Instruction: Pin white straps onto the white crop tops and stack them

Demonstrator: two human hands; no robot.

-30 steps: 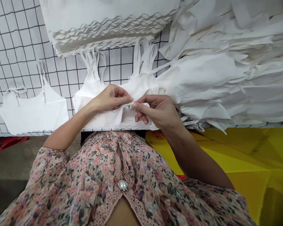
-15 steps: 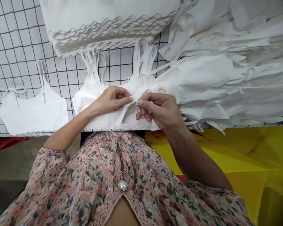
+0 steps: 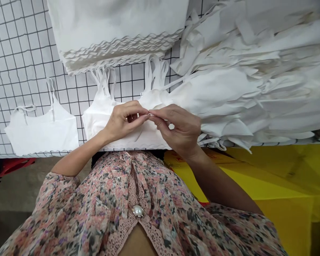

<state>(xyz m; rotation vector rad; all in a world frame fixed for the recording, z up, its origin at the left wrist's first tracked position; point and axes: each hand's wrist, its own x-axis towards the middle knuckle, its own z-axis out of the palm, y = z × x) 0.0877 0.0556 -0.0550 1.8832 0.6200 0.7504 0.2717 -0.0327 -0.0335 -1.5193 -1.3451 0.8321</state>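
Observation:
A white bra top (image 3: 133, 137) with thin straps lies spread along the table's front edge, below both my hands. My left hand (image 3: 126, 119) is closed in a pinch over its middle. My right hand (image 3: 177, 128) pinches from the other side, and the fingertips of both hands meet. A tiny white bit shows between them; whether it is thread or part of the bra top I cannot tell. The straps (image 3: 154, 73) stand up behind my hands, and my right hand covers part of the bra top's right side.
Another white bra top (image 3: 44, 133) lies flat at the left. A folded stack of white wavy-edged pieces (image 3: 117, 32) sits behind. Heaped white garments (image 3: 229, 92) fill the right side of the grid-patterned table cover (image 3: 21, 67). Below the edge at right is a yellow surface (image 3: 269, 177).
My fingertips were slightly apart and now touch. My right hand has moved a little left and its other fingers have curled in. The view has shifted slightly.

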